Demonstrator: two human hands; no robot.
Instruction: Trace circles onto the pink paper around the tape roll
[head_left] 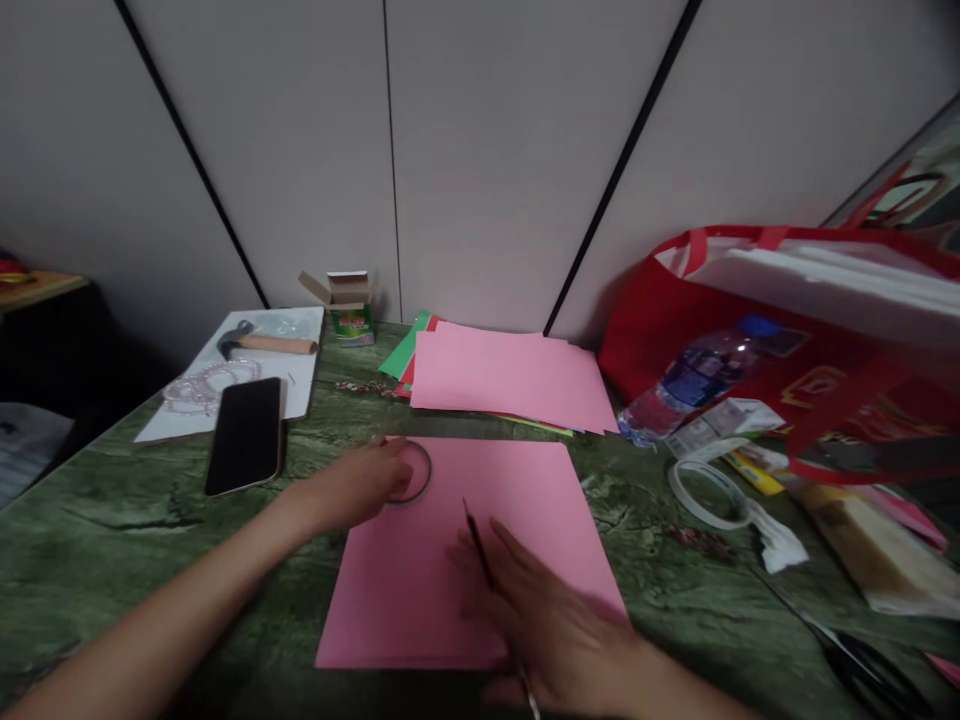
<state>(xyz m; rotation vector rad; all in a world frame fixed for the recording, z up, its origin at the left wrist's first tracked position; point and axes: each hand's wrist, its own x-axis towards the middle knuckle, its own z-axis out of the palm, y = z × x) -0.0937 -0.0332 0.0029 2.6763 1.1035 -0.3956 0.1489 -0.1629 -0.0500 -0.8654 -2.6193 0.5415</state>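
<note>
A sheet of pink paper (525,510) lies flat on the table in front of me. On its upper left part rests a thin dark ring (430,470), and the fingers of my left hand (371,482) press down on the ring's left side. My right hand (536,620) is over the lower right of the sheet, slightly blurred. A dark pencil (478,545) passes through its fingers, with the pointed end away from me. Part of the pencil is hidden by the hand.
Behind the sheet lies a stack of coloured paper (510,375). To the left are a phone (246,435), a hammer (270,342) on a white board (300,395), and a small open box (352,320). At right are a bottle (694,380), red bag (637,310), tape roll (679,490) and scissors (870,660).
</note>
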